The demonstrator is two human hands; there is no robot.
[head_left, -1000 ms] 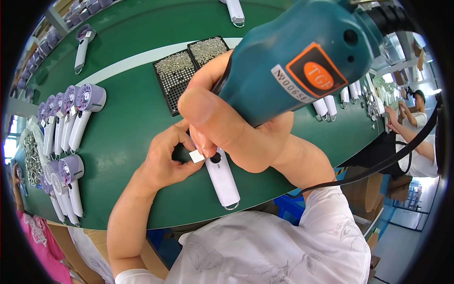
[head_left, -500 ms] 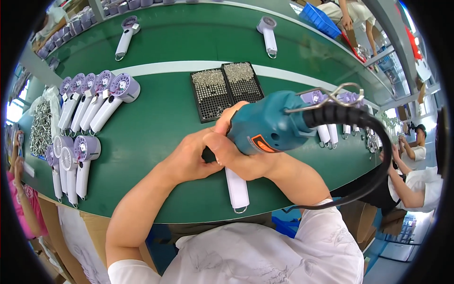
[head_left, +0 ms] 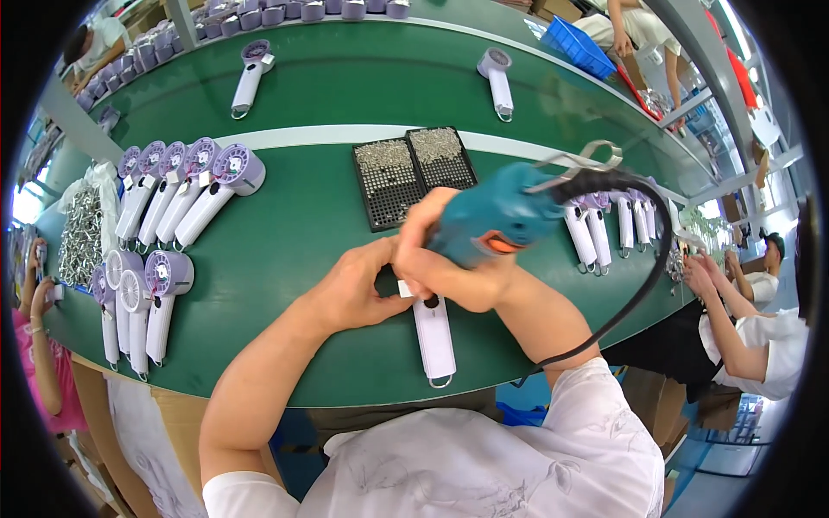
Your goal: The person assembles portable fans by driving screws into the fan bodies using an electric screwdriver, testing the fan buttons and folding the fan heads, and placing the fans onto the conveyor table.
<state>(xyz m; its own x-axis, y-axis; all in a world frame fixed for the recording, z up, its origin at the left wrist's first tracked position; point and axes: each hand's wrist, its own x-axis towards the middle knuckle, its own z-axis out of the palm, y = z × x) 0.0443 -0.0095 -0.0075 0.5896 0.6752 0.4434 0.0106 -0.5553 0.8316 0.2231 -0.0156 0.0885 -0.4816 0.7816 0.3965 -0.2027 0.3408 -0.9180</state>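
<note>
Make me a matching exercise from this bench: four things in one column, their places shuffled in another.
1. power tool
2. two black trays
3. blue crate
4. clear bag of metal pieces

A. on the table, just beyond the hands
B. at the table's left end
C. in the right hand
D. top right of the picture

Pairs: 1-C, 2-A, 3-D, 4-B

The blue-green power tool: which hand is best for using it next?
Probably the right hand: its fingers wrap around the power tool. The left hand is beside the upper end of the white handle, some fingers hidden.
</note>
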